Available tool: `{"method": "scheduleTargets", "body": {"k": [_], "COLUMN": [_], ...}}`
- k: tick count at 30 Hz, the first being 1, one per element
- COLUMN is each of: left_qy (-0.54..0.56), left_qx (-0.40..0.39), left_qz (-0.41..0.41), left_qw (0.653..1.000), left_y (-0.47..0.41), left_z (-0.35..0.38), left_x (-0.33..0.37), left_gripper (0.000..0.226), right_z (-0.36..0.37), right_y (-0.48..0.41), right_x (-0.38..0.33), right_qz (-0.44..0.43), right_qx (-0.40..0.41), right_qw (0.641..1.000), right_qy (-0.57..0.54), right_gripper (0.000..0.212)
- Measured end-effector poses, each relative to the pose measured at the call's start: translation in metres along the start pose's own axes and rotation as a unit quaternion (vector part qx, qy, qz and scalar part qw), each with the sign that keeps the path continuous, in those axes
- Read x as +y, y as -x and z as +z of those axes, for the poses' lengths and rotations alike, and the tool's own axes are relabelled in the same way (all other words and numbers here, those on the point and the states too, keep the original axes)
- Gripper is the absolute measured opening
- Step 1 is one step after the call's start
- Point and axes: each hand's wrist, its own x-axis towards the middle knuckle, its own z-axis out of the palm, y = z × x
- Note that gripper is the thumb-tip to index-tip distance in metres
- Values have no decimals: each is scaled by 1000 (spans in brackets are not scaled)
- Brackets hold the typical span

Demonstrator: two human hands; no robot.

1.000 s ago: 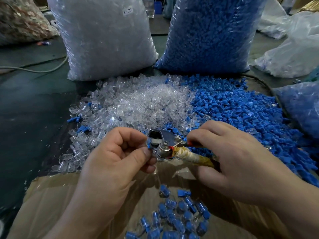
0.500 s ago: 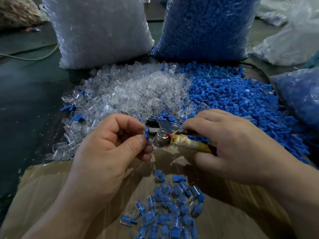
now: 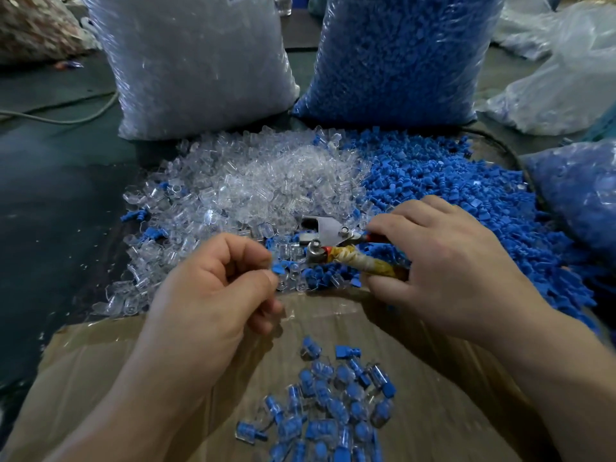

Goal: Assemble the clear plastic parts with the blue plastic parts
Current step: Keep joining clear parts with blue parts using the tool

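- Clear plastic sack of clear parts (image 3: 196, 61), upright at the far left, beside a sack of blue parts (image 3: 400, 55) at the far right.
- Loose clear parts pile (image 3: 266, 181), in front of the first sack, touching the blue parts pile (image 3: 450, 181) on its right.
- Cardboard sheet (image 3: 100, 378), nearest the camera, its far edge against both piles.
- Right hand (image 3: 443, 261), fingers curled round the tape-wrapped handle of a metal hand tool (image 3: 328, 233), held over the seam between the piles.
- Left hand (image 3: 206, 288), fingers curled, thumb and forefinger pinching one blue part (image 3: 278, 269) just left of the tool.
- Assembled pieces (image 3: 326, 405), blue inside clear, clustered on the cardboard.
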Motion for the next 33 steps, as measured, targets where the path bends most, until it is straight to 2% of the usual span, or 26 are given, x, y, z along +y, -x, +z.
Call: {"method": "scheduleTargets", "body": {"k": [6, 8, 12, 15, 18, 20, 22, 25, 27, 29, 31, 33], "left_qy": [-33, -40, -42, -62, -54, -28, -16, -35, -19, -31, -77, -131], "left_qx": [-12, -9, 0, 7, 2, -1, 3, -51, -69, -76, -87, -95], "left_qz": [-36, -39, -51, -3, 35, 39, 26, -15, -20, 28, 105, 166], "left_qw": [999, 998, 998, 998, 998, 999, 1000, 998, 997, 996, 988, 973], "left_y": [2, 3, 9, 11, 15, 16, 16, 14, 13, 13, 13, 15], "left_z": [10, 12, 17, 22, 25, 25, 23, 21, 19, 17, 15, 14], "left_x": [4, 5, 6, 7, 8, 15, 20, 25, 26, 24, 24, 26], "left_gripper": [31, 29, 20, 11, 17, 6, 21, 40, 38, 34, 19, 20], "right_z": [2, -1, -4, -4, -3, -2, 0, -2, -4, -8, -11, -14], "right_y": [-12, -9, 3, 4, 4, 5, 6, 6, 7, 9, 12, 13], "right_x": [-4, -6, -29, -42, -40, -39, -40, -43, -46, -47, -49, -49], "right_qz": [8, 3, -63, -141, -144, -139, -137, -151, -159, -130, -41, 62], "right_qx": [-63, -44, 43, 55, 58, 58, 66, 79, 70, 44, -26, -110], "right_qw": [997, 999, 996, 987, 986, 986, 985, 981, 977, 973, 948, 860], "right_qy": [32, 18, -55, -56, -54, -70, -76, -93, -123, -186, -316, -494], "right_gripper": [67, 65, 42, 23, 13, 9, 15, 25, 27, 29, 28, 25]}}
